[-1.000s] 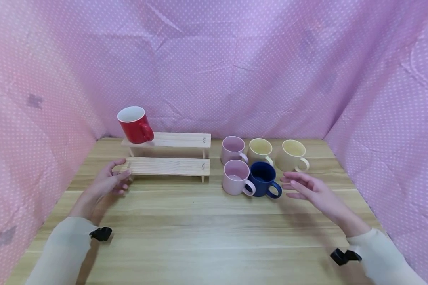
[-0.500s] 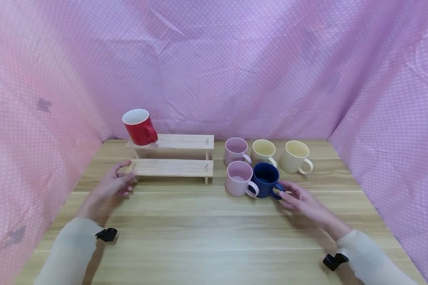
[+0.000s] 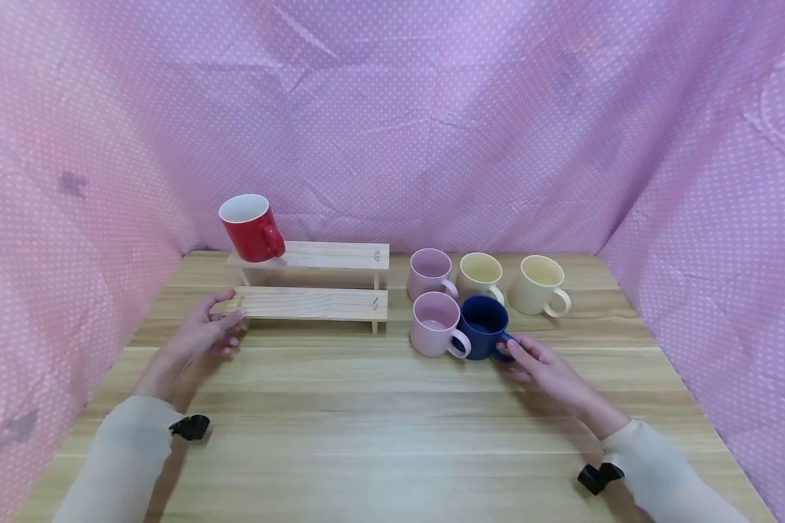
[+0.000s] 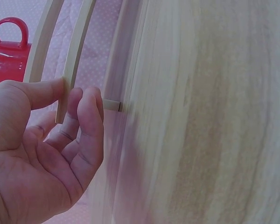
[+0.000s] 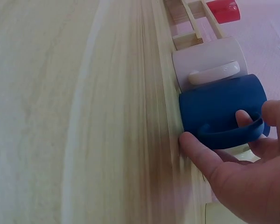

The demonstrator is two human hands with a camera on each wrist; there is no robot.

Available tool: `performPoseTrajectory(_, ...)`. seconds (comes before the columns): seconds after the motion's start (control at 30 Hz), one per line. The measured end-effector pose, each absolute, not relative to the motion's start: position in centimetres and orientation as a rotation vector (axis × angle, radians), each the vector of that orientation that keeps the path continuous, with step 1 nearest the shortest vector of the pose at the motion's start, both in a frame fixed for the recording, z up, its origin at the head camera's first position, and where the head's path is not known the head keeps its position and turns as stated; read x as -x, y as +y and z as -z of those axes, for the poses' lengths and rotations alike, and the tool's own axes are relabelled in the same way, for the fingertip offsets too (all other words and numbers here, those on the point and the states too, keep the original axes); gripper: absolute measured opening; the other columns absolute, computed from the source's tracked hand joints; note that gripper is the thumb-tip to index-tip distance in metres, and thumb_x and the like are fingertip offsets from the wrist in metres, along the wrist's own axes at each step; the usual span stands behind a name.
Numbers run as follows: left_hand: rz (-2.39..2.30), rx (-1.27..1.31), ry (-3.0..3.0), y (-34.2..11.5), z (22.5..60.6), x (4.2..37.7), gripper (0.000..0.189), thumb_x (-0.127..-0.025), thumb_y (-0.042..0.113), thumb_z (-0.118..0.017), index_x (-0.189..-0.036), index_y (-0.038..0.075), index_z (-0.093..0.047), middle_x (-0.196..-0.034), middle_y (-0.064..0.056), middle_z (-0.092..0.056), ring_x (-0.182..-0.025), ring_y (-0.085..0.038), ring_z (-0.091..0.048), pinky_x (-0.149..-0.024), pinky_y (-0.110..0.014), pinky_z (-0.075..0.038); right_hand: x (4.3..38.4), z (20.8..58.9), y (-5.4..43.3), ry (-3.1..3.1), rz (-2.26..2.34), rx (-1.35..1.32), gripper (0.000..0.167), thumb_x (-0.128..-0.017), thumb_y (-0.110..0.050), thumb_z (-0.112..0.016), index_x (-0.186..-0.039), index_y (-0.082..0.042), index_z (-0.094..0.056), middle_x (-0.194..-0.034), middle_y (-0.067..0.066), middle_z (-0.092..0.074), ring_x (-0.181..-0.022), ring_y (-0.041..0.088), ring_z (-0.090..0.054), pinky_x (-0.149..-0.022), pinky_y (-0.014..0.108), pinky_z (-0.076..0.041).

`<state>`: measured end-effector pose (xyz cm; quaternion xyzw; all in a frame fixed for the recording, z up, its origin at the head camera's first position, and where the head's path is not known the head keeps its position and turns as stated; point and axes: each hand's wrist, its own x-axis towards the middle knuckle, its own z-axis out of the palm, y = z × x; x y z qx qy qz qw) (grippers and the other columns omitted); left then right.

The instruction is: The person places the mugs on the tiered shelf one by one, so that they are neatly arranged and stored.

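Observation:
My left hand (image 3: pixel 203 330) pinches the left end of the lower board (image 3: pixel 314 305) of a two-step wooden rack, thumb above and fingers below, as the left wrist view shows. A red mug (image 3: pixel 248 236) with a white inside stands on the left of the upper step (image 3: pixel 330 256). On the right, my right hand (image 3: pixel 546 370) holds the handle of a dark blue mug (image 3: pixel 476 341). In the right wrist view a fingertip shows through that mug's handle (image 5: pixel 231 137), and another finger reaches down by its base. The mug is upright, beside the front pink mug (image 3: pixel 425 340).
Another pink mug (image 3: pixel 421 287) and a yellow mug (image 3: pixel 471 283) stand behind the front pair. A second yellow mug (image 3: pixel 530 294) is at their right. Pink dotted cloth (image 3: pixel 432 131) hangs round the back and sides of the wooden table (image 3: pixel 366 436).
My right hand has moved left and slightly down to the blue mug and has taken hold of its handle. The left hand stays at the rack; the view shifts slightly.

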<state>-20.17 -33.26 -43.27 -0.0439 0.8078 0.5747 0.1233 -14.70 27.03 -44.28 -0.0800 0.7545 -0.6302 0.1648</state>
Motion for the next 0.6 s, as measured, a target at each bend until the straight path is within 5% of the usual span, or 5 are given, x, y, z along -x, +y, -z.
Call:
performPoseTrajectory(0.27, -1.670, 0.117, 2.343, -33.69, 43.13, 19.78, 0.081, -0.105, 0.033, -0.058, -0.162, 0.009, -0.006, -0.097, -0.009, -0.066, -0.068, -0.018, -0.064, -0.061, -0.038, -0.060, 15.10, 44.70, 26.71, 2.100, 1.828, 0.220, 0.048, -0.111, -0.027, -0.044, -0.129, 0.017, -0.047, -0.130, 0.017, -0.051, -0.124, 0.016, -0.055, -0.101, 0.044, -0.051)
performPoseTrajectory(0.6, -1.692, 0.081, 2.324, -33.39, 43.33, 20.11, 0.080, -0.106, 0.031, -0.058, -0.161, 0.007, -0.006, -0.097, -0.008, -0.068, -0.068, -0.016, -0.064, -0.058, -0.034, -0.060, 15.09, 45.22, 27.32, 2.056, 1.866, 0.193, 0.048, -0.110, -0.028, -0.046, -0.129, 0.017, -0.046, -0.131, 0.022, -0.048, -0.118, 0.009, -0.056, -0.101, 0.044, -0.051)
